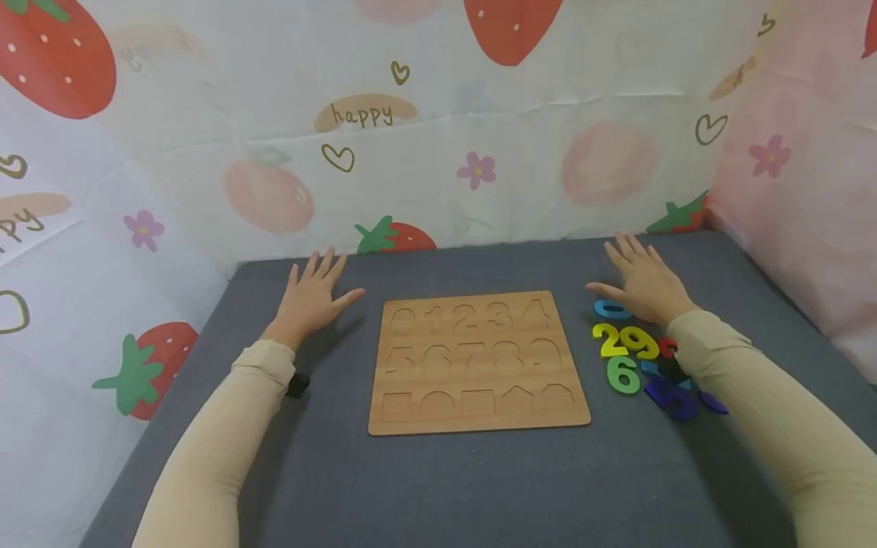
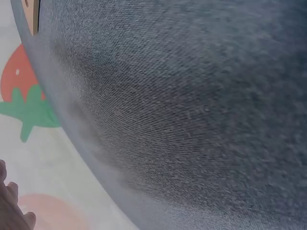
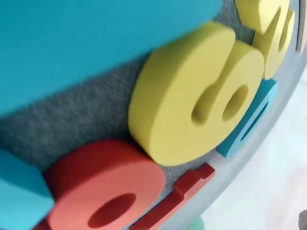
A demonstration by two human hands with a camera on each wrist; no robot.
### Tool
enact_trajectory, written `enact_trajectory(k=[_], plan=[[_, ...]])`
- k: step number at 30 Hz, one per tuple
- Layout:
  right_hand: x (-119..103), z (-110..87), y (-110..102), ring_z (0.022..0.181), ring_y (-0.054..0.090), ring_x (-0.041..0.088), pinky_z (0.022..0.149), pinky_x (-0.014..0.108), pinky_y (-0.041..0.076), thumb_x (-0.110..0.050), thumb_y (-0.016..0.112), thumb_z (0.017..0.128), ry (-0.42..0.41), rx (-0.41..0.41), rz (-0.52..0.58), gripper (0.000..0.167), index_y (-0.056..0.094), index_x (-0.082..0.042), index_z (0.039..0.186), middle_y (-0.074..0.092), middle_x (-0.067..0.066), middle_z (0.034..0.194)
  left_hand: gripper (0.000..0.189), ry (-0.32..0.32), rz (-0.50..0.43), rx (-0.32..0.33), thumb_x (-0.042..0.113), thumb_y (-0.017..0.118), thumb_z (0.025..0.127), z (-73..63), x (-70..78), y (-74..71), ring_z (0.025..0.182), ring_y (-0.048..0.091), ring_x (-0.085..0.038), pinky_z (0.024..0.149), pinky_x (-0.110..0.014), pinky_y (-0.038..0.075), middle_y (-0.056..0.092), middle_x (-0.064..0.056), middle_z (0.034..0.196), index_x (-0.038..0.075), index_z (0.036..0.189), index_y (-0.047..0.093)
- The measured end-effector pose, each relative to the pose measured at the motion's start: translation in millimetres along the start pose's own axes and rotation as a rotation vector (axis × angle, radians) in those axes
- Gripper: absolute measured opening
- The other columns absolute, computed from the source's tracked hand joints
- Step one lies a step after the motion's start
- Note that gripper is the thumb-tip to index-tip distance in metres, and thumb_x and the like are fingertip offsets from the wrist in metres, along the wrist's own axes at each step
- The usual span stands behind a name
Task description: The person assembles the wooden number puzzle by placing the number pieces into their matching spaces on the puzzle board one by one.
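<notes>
My left hand [image 1: 311,298] is spread out at the left of the dark table, fingers pointing to the back and holding nothing. My right hand [image 1: 647,283], also spread, hovers by the blue number 0 [image 1: 612,309] at the right. Between the hands lies a wooden puzzle board [image 1: 479,418] with three rows of vacant number and shape recesses. Right of it sit a yellow 2 [image 1: 607,341], a yellow 9 [image 1: 640,342] and a green 6 [image 1: 623,376]. A red 1 [image 3: 175,197] and a red rounded piece [image 3: 108,184] show close up in the right wrist view.
Dark blue pieces [image 1: 671,399] and small blue pieces [image 1: 649,368] lie beside my right forearm, which partly hides the group. A small black object [image 1: 298,385] is at my left sleeve. Strawberry-printed cloth [image 1: 438,183] walls the table's back and sides.
</notes>
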State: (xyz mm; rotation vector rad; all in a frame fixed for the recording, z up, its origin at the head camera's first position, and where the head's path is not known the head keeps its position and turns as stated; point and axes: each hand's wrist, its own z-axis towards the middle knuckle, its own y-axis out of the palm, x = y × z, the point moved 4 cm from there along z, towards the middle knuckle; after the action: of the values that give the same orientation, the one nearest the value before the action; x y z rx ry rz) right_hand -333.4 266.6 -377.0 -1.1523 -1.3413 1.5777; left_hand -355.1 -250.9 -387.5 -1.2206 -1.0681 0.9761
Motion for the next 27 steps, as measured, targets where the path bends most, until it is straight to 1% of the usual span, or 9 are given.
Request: enact_trajectory(k=[7,10,13,17,22,27], plan=[[-3.0,-6.3,3.1,0.152,0.003,0.046,0.121,0.063,0.007,-0.059,0.05,0.098,0.012,-0.032,0.013,0.094,0.012,0.005,0.157,0.0,0.029,0.164,0.086,0.035,-0.004,-0.008,0.064,0.041,0.099,-7.9,3.3,-0.8,0.155,-0.002,-0.039,0.121,-0.063,-0.003,-0.002,-0.012,0.169,0.016,0.162,0.007],[-2.6,-10.7,6.3,0.151,0.002,0.047,0.12,0.063,0.008,-0.059,0.051,0.098,0.031,-0.047,0.045,0.096,0.011,0.006,0.157,-0.002,0.03,0.163,0.086,0.045,-0.009,-0.006,0.061,0.045,0.099,-12.6,6.6,-0.8,0.154,0.0,-0.04,0.121,-0.064,-0.002,0.001,-0.014,0.168,0.014,0.161,0.01],[-3.5,-15.2,9.4,0.15,0.003,0.049,0.118,0.066,0.012,-0.059,0.052,0.097,0.048,-0.06,0.082,0.098,0.011,0.006,0.157,-0.004,0.03,0.163,0.087,0.049,-0.022,-0.003,0.059,0.05,0.098,-18.7,9.5,-0.3,0.154,0.002,-0.041,0.121,-0.064,0.0,0.003,-0.014,0.168,0.012,0.161,0.013],[-2.7,-19.8,12.4,0.151,0.001,0.048,0.116,0.068,0.015,-0.061,0.052,0.096,0.058,-0.079,0.11,0.1,0.009,0.006,0.157,-0.005,0.029,0.163,0.089,0.056,-0.033,-0.001,0.059,0.053,0.096,-25.2,11.2,1.9,0.154,0.002,-0.04,0.122,-0.063,0.0,0.006,-0.014,0.168,0.014,0.161,0.012],[-1.5,-24.1,12.4,0.151,-0.002,0.047,0.115,0.069,0.014,-0.062,0.052,0.096,0.073,-0.112,0.143,0.101,0.007,0.006,0.157,-0.008,0.028,0.164,0.09,0.065,-0.05,-0.005,0.058,0.055,0.096,-31.3,15.0,1.4,0.154,0.001,-0.04,0.122,-0.062,0.0,0.006,-0.015,0.168,0.015,0.161,0.011],[-3.6,-27.3,12.2,0.15,-0.002,0.05,0.114,0.071,0.013,-0.063,0.051,0.096,0.101,-0.139,0.197,0.104,0.003,0.005,0.157,-0.011,0.028,0.163,0.091,0.072,-0.075,-0.006,0.056,0.057,0.095,-32.5,19.5,0.4,0.155,0.001,-0.039,0.122,-0.062,0.001,0.006,-0.015,0.168,0.013,0.161,0.012]])
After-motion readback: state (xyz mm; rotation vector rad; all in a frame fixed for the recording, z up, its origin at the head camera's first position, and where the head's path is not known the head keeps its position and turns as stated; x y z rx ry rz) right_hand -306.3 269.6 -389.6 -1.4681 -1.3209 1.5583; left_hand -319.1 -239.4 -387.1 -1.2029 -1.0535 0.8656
